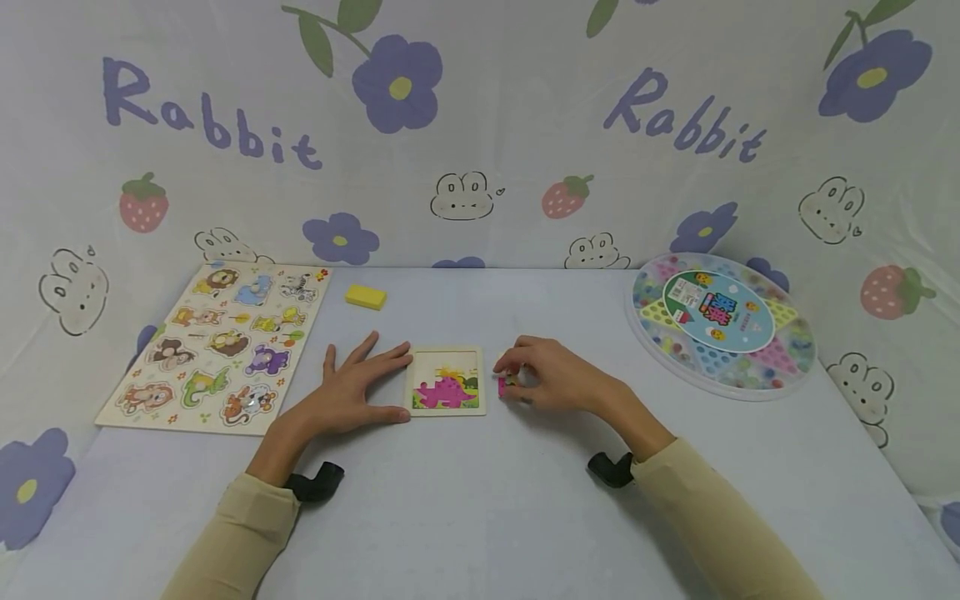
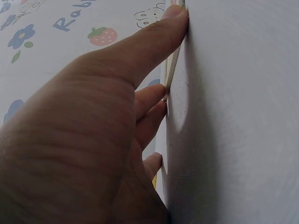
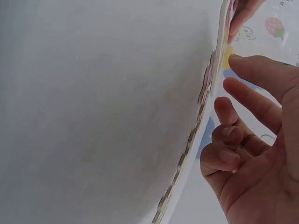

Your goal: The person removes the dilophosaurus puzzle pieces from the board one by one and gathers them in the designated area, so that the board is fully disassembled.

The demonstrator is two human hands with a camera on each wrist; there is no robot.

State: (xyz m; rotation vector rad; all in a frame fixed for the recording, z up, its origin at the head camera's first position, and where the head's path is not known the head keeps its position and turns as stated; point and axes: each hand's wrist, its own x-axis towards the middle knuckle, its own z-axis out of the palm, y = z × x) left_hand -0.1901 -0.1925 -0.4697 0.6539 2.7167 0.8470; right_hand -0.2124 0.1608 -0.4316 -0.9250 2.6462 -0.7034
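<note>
A small square jigsaw puzzle (image 1: 446, 393) in a pale wooden frame lies flat mid-table. It shows a pink dinosaur in its lower part, with bare board above. My left hand (image 1: 352, 387) is spread, its thumb and fingers touching the frame's left edge. Right of the frame, my right hand (image 1: 551, 375) is over small puzzle pieces (image 1: 502, 386), mostly hidden beneath it. In the right wrist view the thumb (image 3: 261, 72) and index finger are apart with nothing seen between them; the other fingers are bent. A row of flat pieces (image 3: 189, 144) lies beside that hand.
At the left lies an animal peg-puzzle board (image 1: 243, 342). A yellow block (image 1: 366, 297) sits behind the left hand. A round, clear-edged game board (image 1: 723, 325) with a blue label lies at the back right. A printed cloth (image 1: 495, 100) hangs behind the table.
</note>
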